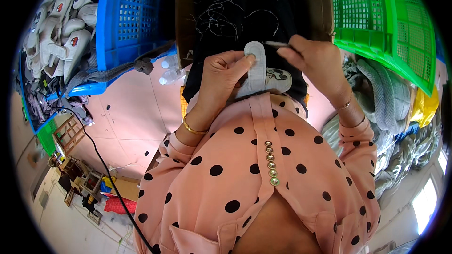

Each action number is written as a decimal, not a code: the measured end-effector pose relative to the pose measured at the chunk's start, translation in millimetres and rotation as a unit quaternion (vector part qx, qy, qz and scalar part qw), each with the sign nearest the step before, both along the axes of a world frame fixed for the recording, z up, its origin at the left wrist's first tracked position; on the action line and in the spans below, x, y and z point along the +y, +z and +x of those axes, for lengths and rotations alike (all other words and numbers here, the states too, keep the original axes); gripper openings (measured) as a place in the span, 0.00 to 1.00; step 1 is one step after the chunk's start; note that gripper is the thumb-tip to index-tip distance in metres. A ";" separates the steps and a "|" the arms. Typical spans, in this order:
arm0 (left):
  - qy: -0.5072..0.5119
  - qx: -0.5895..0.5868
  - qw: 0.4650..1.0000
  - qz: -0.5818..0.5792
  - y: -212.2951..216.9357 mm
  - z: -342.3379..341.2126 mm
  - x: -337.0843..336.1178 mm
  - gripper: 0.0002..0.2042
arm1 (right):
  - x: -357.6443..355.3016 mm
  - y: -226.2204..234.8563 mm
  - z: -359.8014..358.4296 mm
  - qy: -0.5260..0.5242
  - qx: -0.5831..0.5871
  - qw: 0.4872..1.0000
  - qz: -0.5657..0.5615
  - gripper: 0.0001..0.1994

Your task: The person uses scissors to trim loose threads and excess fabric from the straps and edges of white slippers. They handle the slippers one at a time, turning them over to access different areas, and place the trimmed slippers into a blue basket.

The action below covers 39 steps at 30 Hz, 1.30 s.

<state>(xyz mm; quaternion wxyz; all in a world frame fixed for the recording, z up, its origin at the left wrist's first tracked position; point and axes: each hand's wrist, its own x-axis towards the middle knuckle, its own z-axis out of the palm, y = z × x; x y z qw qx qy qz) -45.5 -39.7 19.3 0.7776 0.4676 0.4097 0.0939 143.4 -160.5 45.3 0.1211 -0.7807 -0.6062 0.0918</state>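
My left hand (226, 73) pinches the white strap (256, 63) of a shoe upper between thumb and fingers, holding the strap upright over my lap. The body of the white shoe upper (278, 80), with a dark-outlined patch on it, lies below and to the right of the strap. My right hand (314, 63) is closed round a slim pointed metal tool (278, 44). Its tip points left, just beside the top of the strap. The tool's handle is hidden in my fingers, so its exact kind does not show.
Loose white threads (219, 16) lie on the dark cloth over my lap, between cardboard walls (185, 16). White shoe uppers (70, 42) pile up beside a blue crate (123, 23) at left. At right stand a green crate (372, 14) and grey bundles (383, 94). Clear bottles (170, 75) lie left.
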 end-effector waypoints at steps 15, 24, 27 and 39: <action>-0.029 -0.014 0.998 0.058 -2.9 -2.5 -1.2 0.10 | 20.3 -15.9 -2.0 -0.108 0.098 0.976 0.163 0.16; -0.070 -0.027 0.993 0.091 -3.2 0.4 7.3 0.10 | 19.4 -24.1 -16.5 -0.034 0.158 0.972 0.174 0.11; -0.075 -0.037 0.991 0.108 -3.5 -1.7 7.0 0.10 | 15.7 -44.6 4.2 -0.149 -0.009 0.987 0.058 0.08; -0.155 -0.046 0.979 0.128 3.8 3.7 26.6 0.11 | 35.6 -28.1 -20.5 -0.149 0.569 0.808 0.030 0.11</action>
